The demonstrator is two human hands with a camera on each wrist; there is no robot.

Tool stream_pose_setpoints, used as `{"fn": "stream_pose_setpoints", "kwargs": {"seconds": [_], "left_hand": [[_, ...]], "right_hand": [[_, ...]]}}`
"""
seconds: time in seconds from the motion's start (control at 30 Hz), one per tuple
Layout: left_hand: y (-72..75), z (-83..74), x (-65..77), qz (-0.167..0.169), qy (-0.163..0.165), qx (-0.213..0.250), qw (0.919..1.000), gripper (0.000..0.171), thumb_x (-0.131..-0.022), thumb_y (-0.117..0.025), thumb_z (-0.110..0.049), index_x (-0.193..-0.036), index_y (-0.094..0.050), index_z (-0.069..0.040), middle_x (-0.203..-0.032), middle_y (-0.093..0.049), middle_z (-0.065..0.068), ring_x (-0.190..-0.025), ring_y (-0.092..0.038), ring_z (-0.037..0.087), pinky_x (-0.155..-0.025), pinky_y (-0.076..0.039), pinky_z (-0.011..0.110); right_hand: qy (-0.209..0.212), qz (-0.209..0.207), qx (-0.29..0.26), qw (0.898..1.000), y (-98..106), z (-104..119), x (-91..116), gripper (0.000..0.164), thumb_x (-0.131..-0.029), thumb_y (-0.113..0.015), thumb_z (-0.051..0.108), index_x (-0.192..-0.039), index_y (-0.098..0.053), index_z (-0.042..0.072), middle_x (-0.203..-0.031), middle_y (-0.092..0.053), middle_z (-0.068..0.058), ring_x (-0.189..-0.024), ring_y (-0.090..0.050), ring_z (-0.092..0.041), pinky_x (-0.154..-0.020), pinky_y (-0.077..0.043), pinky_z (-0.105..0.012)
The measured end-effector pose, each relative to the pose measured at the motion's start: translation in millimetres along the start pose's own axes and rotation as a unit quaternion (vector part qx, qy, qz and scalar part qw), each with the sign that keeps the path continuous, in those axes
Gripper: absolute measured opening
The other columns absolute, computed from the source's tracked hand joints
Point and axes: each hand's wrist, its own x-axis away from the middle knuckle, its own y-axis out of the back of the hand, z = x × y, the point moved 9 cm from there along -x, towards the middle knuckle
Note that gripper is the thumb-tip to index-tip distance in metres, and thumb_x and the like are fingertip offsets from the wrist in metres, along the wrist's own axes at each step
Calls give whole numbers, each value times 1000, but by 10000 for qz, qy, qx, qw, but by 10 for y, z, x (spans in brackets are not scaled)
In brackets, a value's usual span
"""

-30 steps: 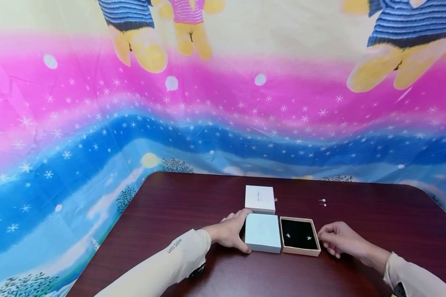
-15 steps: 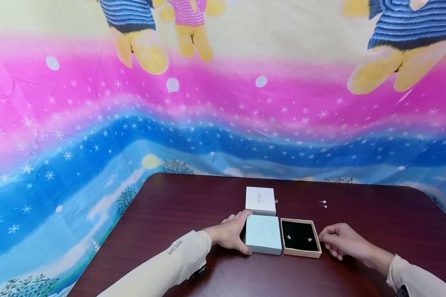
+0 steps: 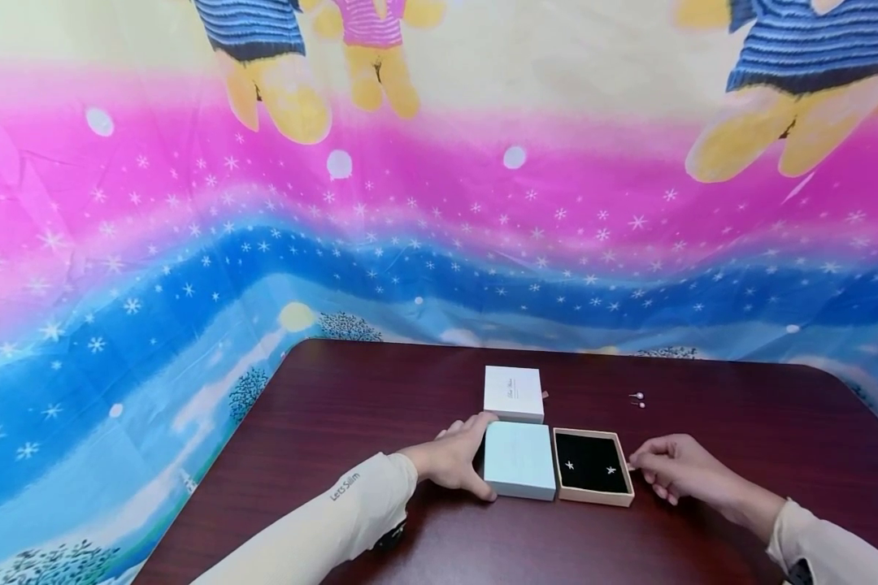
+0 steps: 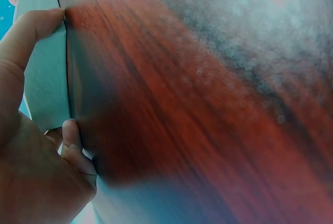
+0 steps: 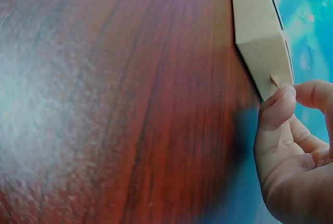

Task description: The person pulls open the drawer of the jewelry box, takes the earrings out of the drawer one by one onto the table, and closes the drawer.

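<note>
A pale mint jewelry box sleeve (image 3: pixel 519 460) lies on the dark wooden table. My left hand (image 3: pixel 454 459) holds it at its left side, thumb at the near corner and fingers toward the far one. Directly right of the sleeve sits an open drawer tray (image 3: pixel 594 497), tan-rimmed with a black lining. Two small star-shaped earrings (image 3: pixel 610 470) rest on that lining. My right hand (image 3: pixel 684 467) pinches a short pull tab (image 5: pixel 274 81) on the tray's right wall between thumb and index finger.
Behind the sleeve stands a closed white box (image 3: pixel 513 392) with printed lettering and a small tab on its right. Two pearl earrings (image 3: pixel 639 396) lie on the table at the back right. A colorful printed cloth (image 3: pixel 439 203) hangs behind the table.
My right hand has shifted slightly right, and a bit of the pull tab now shows between it and the tray. My left hand keeps its hold on the sleeve.
</note>
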Motion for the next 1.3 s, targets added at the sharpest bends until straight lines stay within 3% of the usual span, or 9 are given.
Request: {"fn": "stream_pose_setpoints", "kwargs": {"seconds": [0.73,1.3], "left_hand": [[-17,15,-12,38,-72,-20,10000,104,-69,-91,-34,-150,-28,-18,-137,-50,0,-109,-45,14,-92,-36,29],[-6,8,-10,5,-1,-36,10000,105,-67,-92,-34,-149,-30,-19,-136,-51,-3,-106,-45,12,-91,-35,27]], "right_hand": [[-80,-386,122,9991,187,143,42,36,-102,-56,23,-114,-63,-11,-76,-56,4,-58,-53,-6,-54,-51,-27],[96,-408,108,9991,162,288,47,37,-103,-56,23,-116,-62,-11,-73,-55,5,-57,-53,-5,-53,-50,-26]]}}
